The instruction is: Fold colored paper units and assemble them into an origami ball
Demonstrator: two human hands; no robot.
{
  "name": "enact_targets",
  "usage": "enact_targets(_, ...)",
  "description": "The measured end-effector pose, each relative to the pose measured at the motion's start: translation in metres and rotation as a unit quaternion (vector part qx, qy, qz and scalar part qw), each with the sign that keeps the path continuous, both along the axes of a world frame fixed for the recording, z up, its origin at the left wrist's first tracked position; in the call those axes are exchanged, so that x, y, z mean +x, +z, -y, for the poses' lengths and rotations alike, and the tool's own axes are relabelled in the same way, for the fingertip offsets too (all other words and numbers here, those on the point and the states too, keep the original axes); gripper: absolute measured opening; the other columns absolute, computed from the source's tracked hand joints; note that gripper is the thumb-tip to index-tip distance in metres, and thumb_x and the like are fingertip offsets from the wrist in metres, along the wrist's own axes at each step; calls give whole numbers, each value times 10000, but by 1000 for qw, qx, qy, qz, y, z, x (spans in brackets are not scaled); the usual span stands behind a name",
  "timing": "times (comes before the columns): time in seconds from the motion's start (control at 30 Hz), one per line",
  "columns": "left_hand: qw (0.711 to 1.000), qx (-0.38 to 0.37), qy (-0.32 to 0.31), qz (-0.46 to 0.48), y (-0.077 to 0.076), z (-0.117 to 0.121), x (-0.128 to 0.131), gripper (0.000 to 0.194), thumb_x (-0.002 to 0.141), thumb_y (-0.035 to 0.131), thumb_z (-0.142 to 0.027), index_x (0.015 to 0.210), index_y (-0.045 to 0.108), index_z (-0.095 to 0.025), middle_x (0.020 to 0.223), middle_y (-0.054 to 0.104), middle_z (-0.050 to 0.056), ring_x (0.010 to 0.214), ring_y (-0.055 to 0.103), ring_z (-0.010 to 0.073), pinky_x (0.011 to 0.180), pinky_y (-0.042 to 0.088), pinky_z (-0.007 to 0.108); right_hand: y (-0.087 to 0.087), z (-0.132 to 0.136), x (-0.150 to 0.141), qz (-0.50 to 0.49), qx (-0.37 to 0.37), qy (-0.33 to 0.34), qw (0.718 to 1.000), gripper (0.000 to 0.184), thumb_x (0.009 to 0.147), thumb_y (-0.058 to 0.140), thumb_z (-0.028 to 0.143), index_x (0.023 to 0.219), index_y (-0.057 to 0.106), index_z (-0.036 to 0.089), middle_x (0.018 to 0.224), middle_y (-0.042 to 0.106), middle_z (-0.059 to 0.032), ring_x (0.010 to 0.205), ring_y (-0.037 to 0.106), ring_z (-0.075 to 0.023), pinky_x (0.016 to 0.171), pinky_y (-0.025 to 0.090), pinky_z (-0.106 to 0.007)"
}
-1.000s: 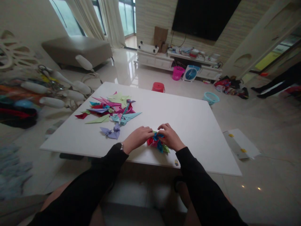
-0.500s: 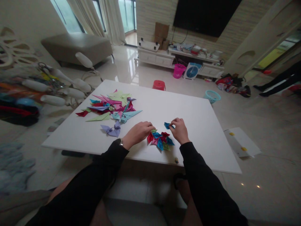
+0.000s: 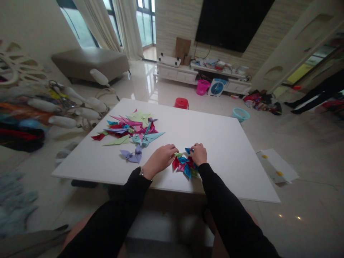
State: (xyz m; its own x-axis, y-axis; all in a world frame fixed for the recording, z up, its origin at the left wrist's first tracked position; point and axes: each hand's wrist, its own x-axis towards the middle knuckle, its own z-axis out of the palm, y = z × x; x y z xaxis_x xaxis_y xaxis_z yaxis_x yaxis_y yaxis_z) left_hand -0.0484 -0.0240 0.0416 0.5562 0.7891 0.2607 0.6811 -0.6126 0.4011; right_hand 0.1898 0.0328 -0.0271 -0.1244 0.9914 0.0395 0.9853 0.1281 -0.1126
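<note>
We are pinching a blue paper piece in our right hand, fingers nearly closed; we are holding our left hand curled at a green piece, its grip hidden. Beneath, a folded-paper cluster is resting on the white table, a paper pile lying farther left.

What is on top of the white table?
A heap of folded papers, a purple one near it, and a multicoloured cluster by the left hand. The right hand, holding a blue piece, partly covers the cluster; the heap's underside is hidden.
</note>
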Motion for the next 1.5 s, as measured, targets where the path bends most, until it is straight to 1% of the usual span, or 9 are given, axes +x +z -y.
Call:
enact_targets(0.33, 998, -7, 36, 44, 8, -2, -21, 218, 914, 535, -73, 1052, 667, -179, 1062, 672, 79, 1002, 648, 226, 898, 520, 363, -6, -3, -14, 52, -47, 26, 997, 223, 929, 572, 182, 900, 793, 192, 1038, 686, -124, 1062, 542, -251, 817, 461, -328)
enact_targets(0.47, 998, -9, 45, 45, 8, -2, -25, 221, 916, 532, -76, 1060, 668, -174, 1074, 674, 82, 1009, 650, 229, 904, 522, 368, -3, 1, -15, 29, -60, 45, 997, 189, 914, 605, 212, 924, 793, 198, 1041, 688, -112, 1073, 551, -248, 838, 467, -321)
enact_targets(0.67, 998, -11, 48, 42, 6, -3, -25, 210, 906, 541, -82, 1035, 670, -185, 1060, 676, 76, 1001, 658, 218, 906, 524, 355, 9, 6, -10, 2, -41, 33, 999, 193, 903, 621, 242, 1024, 763, 194, 1075, 697, -104, 1092, 570, -246, 875, 463, -323)
enact_targets(0.8, 998, -23, 48, 42, 0, -6, -24, 197, 899, 545, -94, 1013, 675, -189, 1053, 677, 73, 993, 661, 215, 903, 524, 347, 19, 8, 0, 0, -54, 29, 998, 199, 916, 594, 259, 1011, 759, 201, 1065, 716, -98, 1061, 600, -234, 844, 460, -308)
enact_targets(0.93, 997, -50, 41, 34, -12, -8, -28, 187, 890, 554, -111, 1000, 684, -189, 1010, 687, 64, 942, 662, 200, 877, 519, 328, 24, 13, 14, -3, -118, 18, 993, 217, 926, 591, 316, 986, 770, 210, 1051, 742, -92, 970, 650, -215, 787, 456, -292)
enact_targets(1.13, 993, -103, 59, -13, -33, -8, -40, 211, 843, 540, -89, 958, 699, -167, 919, 714, 60, 815, 658, 180, 786, 508, 306, 28, 21, 31, 8, -188, 19, 982, 274, 923, 577, 400, 1002, 775, 227, 1078, 758, -106, 972, 689, -249, 744, 449, -315)
enact_targets(1.23, 990, -103, 94, 13, -32, -9, -46, 214, 847, 544, -120, 973, 711, -164, 916, 733, 64, 793, 669, 174, 771, 516, 297, 29, 24, 36, -4, -203, 26, 979, 271, 910, 580, 393, 1005, 775, 231, 1074, 762, -107, 972, 696, -253, 741, 444, -317)
enact_targets(1.33, 978, -107, 165, 72, -20, -17, -61, 211, 863, 545, -178, 979, 720, -155, 892, 742, 66, 765, 674, 173, 747, 518, 293, 29, 23, 39, -14, -202, 34, 979, 266, 903, 584, 384, 1018, 772, 236, 1076, 764, -105, 961, 700, -251, 736, 443, -319)
enact_targets(1.5, 933, -121, 321, 111, -5, -40, -124, 213, 801, 603, -239, 942, 739, -155, 897, 749, 63, 800, 673, 193, 774, 515, 294, 31, 21, 42, -20, -204, 45, 978, 285, 923, 561, 412, 1018, 764, 236, 1096, 760, -106, 973, 704, -248, 742, 442, -315)
